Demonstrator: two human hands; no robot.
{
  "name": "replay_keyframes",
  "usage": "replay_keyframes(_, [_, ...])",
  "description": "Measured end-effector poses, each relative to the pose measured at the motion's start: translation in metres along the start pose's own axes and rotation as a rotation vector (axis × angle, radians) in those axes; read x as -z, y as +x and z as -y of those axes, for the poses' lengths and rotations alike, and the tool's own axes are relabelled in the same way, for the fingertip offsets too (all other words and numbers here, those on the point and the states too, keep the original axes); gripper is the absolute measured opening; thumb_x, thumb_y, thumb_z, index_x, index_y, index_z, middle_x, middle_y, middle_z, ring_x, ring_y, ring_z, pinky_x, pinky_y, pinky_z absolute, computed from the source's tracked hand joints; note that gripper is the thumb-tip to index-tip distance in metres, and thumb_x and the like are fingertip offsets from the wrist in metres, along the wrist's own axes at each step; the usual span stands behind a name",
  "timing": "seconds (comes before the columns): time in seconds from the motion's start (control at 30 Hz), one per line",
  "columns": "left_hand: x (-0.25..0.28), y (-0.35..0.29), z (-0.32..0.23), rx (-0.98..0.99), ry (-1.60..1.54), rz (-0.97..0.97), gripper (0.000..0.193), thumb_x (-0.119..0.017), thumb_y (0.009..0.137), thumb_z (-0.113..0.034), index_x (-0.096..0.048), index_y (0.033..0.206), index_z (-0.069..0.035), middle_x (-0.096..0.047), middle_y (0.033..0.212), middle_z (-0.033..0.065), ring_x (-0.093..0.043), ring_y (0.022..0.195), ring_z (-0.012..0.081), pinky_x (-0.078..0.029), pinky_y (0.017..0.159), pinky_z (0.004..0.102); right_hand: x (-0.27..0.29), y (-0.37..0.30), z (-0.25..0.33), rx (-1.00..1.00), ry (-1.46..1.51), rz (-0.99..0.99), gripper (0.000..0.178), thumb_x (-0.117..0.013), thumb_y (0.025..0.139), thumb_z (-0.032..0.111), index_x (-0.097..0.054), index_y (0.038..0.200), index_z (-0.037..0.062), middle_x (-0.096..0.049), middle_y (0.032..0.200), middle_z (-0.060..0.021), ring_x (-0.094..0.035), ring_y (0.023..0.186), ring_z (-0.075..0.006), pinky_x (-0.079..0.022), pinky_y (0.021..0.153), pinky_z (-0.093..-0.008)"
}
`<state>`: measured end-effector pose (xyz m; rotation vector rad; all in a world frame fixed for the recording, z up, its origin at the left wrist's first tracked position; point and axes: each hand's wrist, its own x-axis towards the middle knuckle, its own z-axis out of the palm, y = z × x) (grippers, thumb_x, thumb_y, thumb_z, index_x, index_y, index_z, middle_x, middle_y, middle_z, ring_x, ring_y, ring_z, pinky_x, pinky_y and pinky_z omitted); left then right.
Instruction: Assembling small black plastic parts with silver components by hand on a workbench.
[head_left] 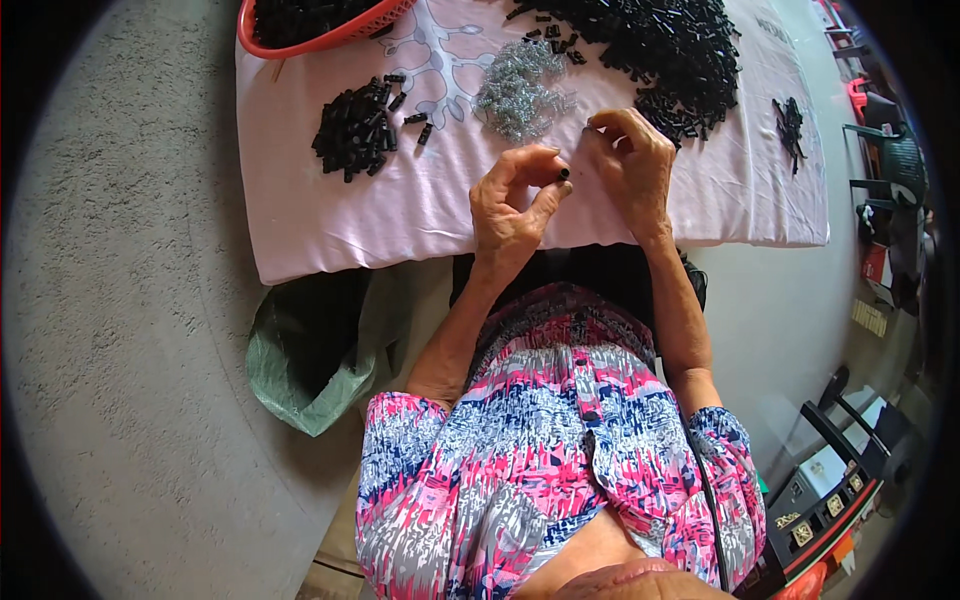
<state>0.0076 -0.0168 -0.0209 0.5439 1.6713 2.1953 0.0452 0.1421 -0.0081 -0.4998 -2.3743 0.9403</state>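
My left hand pinches a small black plastic tube between thumb and forefinger, its open end showing. Beside it, my right hand is closed with thumb and forefinger together over the cloth. Whatever those fingertips hold is too small to make out. Just beyond both hands lies a heap of tiny silvery wire pieces, which look like springs. A small pile of black plastic parts sits to the left, with a few loose ones near it. Past my right hand spreads a much larger heap of black parts.
A pink cloth covers the table. At its far left stands a red basket filled with black parts. Some thin black pieces lie near the right edge. Below the table, on the left, a green sack hangs open.
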Motion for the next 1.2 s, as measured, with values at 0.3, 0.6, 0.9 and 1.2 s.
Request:
replay_keyframes(0.3, [0.002,-0.001,0.0,0.0,0.064,0.045,0.027,-0.072,0.08,0.009,-0.065,0.105,0.001,-0.068,0.097,0.0068,-0.067,0.087,0.0119,-0.054,0.081,0.0249,0.025,-0.038,0.008,-0.333,0.96,0.119,0.015,-0.069,0.084,-0.002,-0.068,0.099,-0.0032,-0.072,0.092,-0.0073,-0.068,0.083,-0.011,-0.054,0.07,-0.0228])
replay_keyframes(0.6, [-0.011,-0.004,-0.009,0.066,-0.095,0.125,0.02,-0.069,0.082,0.011,-0.065,0.1,0.003,-0.068,0.097,0.0076,-0.067,0.091,0.0139,-0.055,0.085,0.0258,0.026,-0.046,0.011,-0.34,1.035,0.118,0.012,-0.068,0.085,-0.005,-0.069,0.097,-0.0034,-0.069,0.094,-0.007,-0.065,0.082,-0.0115,-0.052,0.07,-0.0231])
replay_keyframes(0.9, [-0.015,-0.008,-0.01,0.137,-0.121,0.138,0.016,-0.067,0.085,0.009,-0.066,0.1,0.002,-0.069,0.096,0.0067,-0.067,0.09,0.0128,-0.055,0.083,0.0256,0.032,-0.05,0.004,-0.318,1.056,0.12,0.013,-0.067,0.084,-0.007,-0.068,0.097,-0.0047,-0.069,0.095,-0.0082,-0.065,0.083,-0.0127,-0.053,0.071,-0.0247])
replay_keyframes(1.2, [-0.021,0.0,-0.003,0.09,-0.081,0.133,0.016,-0.067,0.086,0.008,-0.066,0.101,0.001,-0.069,0.1,0.006,-0.067,0.092,0.015,-0.055,0.085,0.0269,0.05,-0.036,0.012,0.125,0.379,0.176,0.02,-0.071,0.078,-0.004,-0.069,0.097,0.0008,-0.068,0.099,-0.0105,-0.069,0.081,-0.0206,-0.054,0.069,-0.0279])
